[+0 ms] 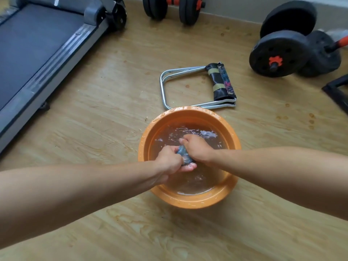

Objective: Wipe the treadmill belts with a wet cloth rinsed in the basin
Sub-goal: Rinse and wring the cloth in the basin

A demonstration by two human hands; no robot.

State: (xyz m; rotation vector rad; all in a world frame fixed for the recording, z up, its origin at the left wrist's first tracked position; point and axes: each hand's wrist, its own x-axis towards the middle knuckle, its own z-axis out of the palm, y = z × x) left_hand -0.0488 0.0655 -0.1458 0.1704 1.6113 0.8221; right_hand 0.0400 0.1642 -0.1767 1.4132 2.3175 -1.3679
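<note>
An orange basin [190, 201] of murky water stands on the wooden floor in front of me. Over the water, my left hand [169, 161] and my right hand [197, 147] both grip a wadded blue-grey cloth [184, 155], which shows only as a small twisted bunch between the two fists. The treadmill's dark belt [28, 46], with its grey side rail [56, 63], lies at the upper left, well away from both hands.
A folded metal stool [199, 85] lies just beyond the basin. Black dumbbells sit at the back wall [169, 8] and at the right [282, 51]. A dark frame [337, 91] shows at the right edge. Bare wooden floor [105, 102] separates basin and treadmill.
</note>
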